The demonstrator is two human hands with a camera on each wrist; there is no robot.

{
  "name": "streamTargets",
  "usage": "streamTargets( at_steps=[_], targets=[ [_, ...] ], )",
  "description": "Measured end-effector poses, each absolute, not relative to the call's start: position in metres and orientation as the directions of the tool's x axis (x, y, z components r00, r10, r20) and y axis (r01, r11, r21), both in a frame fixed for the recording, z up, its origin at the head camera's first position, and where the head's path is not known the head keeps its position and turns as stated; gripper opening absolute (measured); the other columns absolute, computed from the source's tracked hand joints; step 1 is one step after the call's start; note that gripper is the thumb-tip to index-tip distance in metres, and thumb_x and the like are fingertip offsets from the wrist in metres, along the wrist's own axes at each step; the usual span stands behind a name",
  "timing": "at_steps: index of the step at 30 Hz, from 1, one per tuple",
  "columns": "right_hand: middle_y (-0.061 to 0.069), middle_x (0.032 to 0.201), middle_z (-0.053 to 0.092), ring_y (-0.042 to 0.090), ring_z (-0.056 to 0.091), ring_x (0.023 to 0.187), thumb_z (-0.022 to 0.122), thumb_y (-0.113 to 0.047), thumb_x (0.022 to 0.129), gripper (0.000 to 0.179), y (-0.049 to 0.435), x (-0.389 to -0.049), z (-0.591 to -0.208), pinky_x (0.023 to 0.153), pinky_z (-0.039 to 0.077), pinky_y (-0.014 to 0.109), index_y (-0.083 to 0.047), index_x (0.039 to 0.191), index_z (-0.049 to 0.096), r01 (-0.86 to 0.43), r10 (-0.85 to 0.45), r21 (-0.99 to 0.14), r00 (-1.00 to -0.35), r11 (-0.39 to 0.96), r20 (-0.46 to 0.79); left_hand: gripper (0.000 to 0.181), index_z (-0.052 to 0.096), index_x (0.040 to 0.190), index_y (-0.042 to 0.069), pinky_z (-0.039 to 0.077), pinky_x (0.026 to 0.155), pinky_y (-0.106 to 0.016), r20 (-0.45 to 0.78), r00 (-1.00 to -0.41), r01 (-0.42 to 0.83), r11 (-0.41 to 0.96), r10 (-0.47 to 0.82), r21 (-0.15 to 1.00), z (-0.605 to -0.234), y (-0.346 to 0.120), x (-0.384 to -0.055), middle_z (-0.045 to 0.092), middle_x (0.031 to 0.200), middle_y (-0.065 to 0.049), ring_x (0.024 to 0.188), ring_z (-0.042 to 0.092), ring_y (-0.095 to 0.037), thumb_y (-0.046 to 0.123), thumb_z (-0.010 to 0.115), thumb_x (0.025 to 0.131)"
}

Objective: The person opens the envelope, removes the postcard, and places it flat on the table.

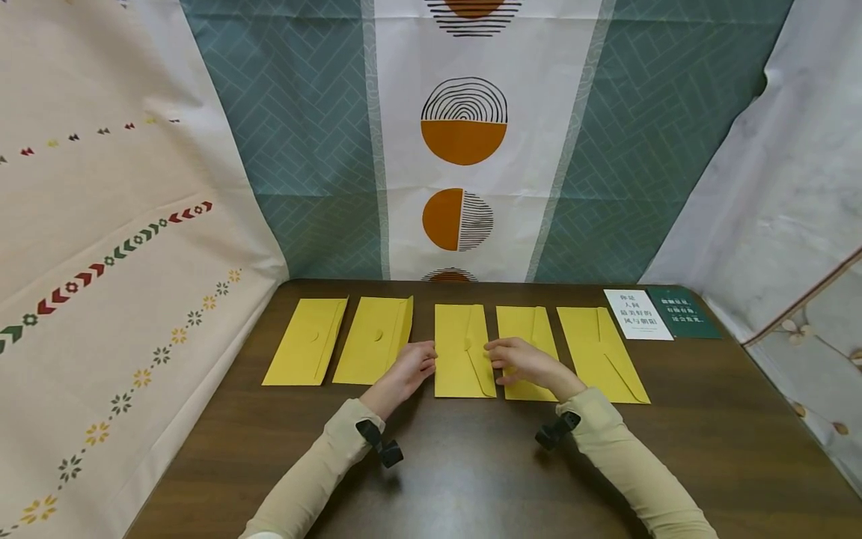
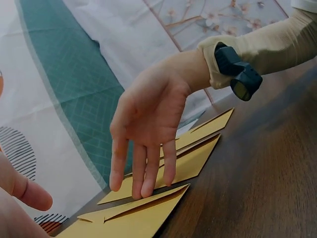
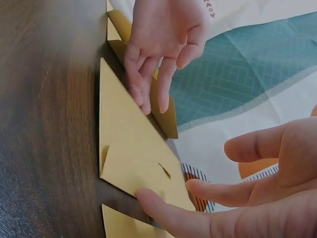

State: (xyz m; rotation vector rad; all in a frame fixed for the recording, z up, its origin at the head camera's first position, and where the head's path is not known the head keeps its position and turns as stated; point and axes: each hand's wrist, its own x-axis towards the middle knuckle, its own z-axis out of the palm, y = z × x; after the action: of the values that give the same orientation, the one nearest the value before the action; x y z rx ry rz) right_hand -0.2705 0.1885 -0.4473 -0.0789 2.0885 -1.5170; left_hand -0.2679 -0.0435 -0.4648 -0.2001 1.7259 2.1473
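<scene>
A yellow envelope point(image 1: 455, 359) lies flat in the middle of a row on the table, its flap running lengthwise on the right. My left hand point(image 1: 406, 372) is at its left edge, fingers loosely bent, nothing gripped. At the opposite edge is my right hand point(image 1: 532, 364), its fingertips right at the envelope's side and its palm over the neighbouring yellow envelope point(image 1: 522, 318). In the left wrist view the right hand point(image 2: 153, 114) has its fingers extended downward. The right wrist view has the left hand point(image 3: 166, 37) beside the middle envelope point(image 3: 133, 134), fingers pointing down.
Two yellow envelopes with round tabs, one far left point(image 1: 303, 352) and one nearer point(image 1: 369, 352), lie to the left. Another envelope point(image 1: 595, 348) lies at the right end. A white printed card point(image 1: 638, 318) and a green card point(image 1: 687, 318) sit at the table's back right.
</scene>
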Motion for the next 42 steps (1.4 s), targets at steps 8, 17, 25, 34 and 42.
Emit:
streamTargets(
  at_steps=[8, 17, 25, 34, 42],
  targets=[
    [0.028, 0.147, 0.036, 0.041, 0.042, 0.129, 0.042, -0.015, 0.102, 0.046, 0.190, -0.271, -0.450, 0.096, 0.052, 0.048, 0.008, 0.142, 0.038, 0.287, -0.361, -0.905, -0.846, 0.314, -0.393, 0.055, 0.031, 0.139, -0.017, 0.043, 0.100, -0.046, -0.277, -0.947, -0.282, -0.004, 0.165, 0.960, -0.465, -0.041, -0.269, 0.043, 0.134, -0.029, 0.107, 0.044, -0.028, -0.004, 0.042, 0.087],
    [0.027, 0.151, 0.032, 0.042, 0.039, 0.132, 0.041, -0.013, 0.102, 0.046, 0.186, -0.270, -0.456, 0.097, 0.051, 0.049, 0.007, 0.143, 0.036, 0.337, -0.377, -0.909, -0.831, 0.245, -0.409, 0.040, 0.048, 0.133, -0.011, 0.056, 0.072, -0.029, -0.234, -0.942, -0.220, 0.083, 0.243, 0.972, -0.471, -0.037, -0.267, 0.062, 0.118, -0.028, 0.087, 0.063, -0.017, -0.005, 0.045, 0.094],
    [0.028, 0.150, 0.030, 0.042, 0.037, 0.133, 0.039, -0.011, 0.101, 0.047, 0.186, -0.268, -0.455, 0.109, 0.039, 0.052, 0.008, 0.143, 0.032, 0.283, -0.355, -0.925, -0.862, 0.255, -0.361, 0.040, 0.046, 0.133, -0.012, 0.057, 0.083, -0.035, -0.240, -0.937, -0.244, 0.013, 0.254, 0.970, -0.472, -0.036, -0.267, 0.061, 0.124, -0.028, 0.095, 0.064, -0.018, -0.006, 0.047, 0.094],
    [0.033, 0.148, 0.032, 0.044, 0.039, 0.134, 0.051, -0.014, 0.097, 0.066, 0.184, -0.263, -0.452, 0.109, 0.038, 0.053, 0.007, 0.150, 0.018, 0.146, -0.265, -0.897, -0.925, 0.418, -0.274, 0.042, 0.044, 0.136, -0.012, 0.054, 0.093, -0.040, -0.234, -0.940, -0.254, -0.052, 0.248, 0.966, -0.470, -0.036, -0.264, 0.056, 0.132, -0.028, 0.107, 0.062, -0.022, -0.005, 0.047, 0.095],
    [0.033, 0.151, 0.027, 0.046, 0.037, 0.135, 0.062, -0.015, 0.091, 0.081, 0.178, -0.258, -0.446, 0.108, 0.038, 0.054, 0.010, 0.150, 0.013, 0.026, -0.272, -0.839, -0.940, 0.544, -0.206, 0.043, 0.042, 0.139, -0.011, 0.053, 0.095, -0.038, -0.203, -0.936, -0.237, -0.088, 0.287, 0.968, -0.465, -0.033, -0.261, 0.053, 0.136, -0.027, 0.119, 0.059, -0.029, -0.003, 0.046, 0.097]
  ],
)
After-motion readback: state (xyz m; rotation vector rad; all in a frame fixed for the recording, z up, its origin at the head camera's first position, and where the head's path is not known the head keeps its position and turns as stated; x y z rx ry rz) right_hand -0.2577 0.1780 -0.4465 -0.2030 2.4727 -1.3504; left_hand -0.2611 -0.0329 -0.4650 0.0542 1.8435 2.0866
